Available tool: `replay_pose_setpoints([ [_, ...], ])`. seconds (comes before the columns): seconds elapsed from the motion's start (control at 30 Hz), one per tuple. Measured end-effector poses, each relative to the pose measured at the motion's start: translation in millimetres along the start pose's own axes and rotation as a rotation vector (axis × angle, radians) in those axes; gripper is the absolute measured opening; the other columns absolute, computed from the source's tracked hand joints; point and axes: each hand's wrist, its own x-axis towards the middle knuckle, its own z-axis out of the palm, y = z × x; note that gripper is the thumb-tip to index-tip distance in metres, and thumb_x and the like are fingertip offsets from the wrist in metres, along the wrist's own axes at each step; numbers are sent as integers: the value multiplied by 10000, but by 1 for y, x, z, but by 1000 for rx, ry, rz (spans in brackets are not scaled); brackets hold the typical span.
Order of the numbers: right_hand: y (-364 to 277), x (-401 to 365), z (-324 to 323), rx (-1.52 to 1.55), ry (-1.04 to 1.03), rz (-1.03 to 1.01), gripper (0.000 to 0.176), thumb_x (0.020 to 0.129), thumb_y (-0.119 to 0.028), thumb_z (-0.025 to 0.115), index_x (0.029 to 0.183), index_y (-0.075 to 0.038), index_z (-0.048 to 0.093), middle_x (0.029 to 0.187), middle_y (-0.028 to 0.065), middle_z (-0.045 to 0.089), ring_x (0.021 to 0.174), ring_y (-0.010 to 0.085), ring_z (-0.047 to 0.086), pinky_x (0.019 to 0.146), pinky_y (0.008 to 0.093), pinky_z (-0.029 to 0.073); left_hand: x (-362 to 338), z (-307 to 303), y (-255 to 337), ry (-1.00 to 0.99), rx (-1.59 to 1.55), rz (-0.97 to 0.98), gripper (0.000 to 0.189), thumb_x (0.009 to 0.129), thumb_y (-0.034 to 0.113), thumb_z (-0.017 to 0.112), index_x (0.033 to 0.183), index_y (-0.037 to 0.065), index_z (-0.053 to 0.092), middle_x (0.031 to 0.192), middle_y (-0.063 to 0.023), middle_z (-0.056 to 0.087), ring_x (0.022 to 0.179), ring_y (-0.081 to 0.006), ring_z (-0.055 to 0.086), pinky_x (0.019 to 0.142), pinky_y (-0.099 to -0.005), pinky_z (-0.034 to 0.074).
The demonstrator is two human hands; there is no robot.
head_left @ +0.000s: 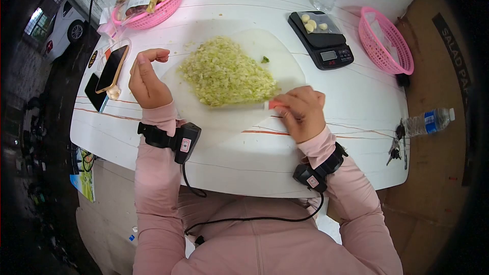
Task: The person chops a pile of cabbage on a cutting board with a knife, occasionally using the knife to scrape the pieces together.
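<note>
The heap of chopped greens (226, 73) lies at the middle of a pale cutting board (288, 51), spread widest toward 6 o'clock. Along that lower edge lies the knife (272, 104), its red handle closed tight in the fingers of the right hand (303, 112), at about 4 o'clock from the heap; the blade is hard to make out against the board. The left hand (147, 82) stands on edge at 9 o'clock, just beside the heap, its fingers loosely curled, half open and holding nothing that shows. To work this well, I judge the blade should stay flat and low to gather the stray bits inward, with the left hand walling the pile and its fingertips tucked clear. Farther out, a scale (326, 46) with garlic cloves (311, 23) sits at 2 o'clock, a pink basket (150, 14) at 11, and phones (109, 71) at 9 on the table (356, 107)
</note>
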Motion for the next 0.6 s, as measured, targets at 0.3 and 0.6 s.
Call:
replay_pose_setpoints([
  [0.3,6,3,-7,29,-43,-15,171,790,-128,711,959,-149,729,917,14,622,931,209,558,891,378,289,-2,2,-5,-19,-2,-16,480,1057,213,310,840,-57,644,799,-128,663,754,-209,612,751,-320,474],
  [0.6,37,15,-31,-23,142,99,159,779,-109,717,936,-134,734,882,1,652,929,195,575,908,363,295,-2,3,-6,-32,-9,-5,458,1052,190,321,830,-46,644,785,-120,659,733,-201,607,729,-314,475],
])
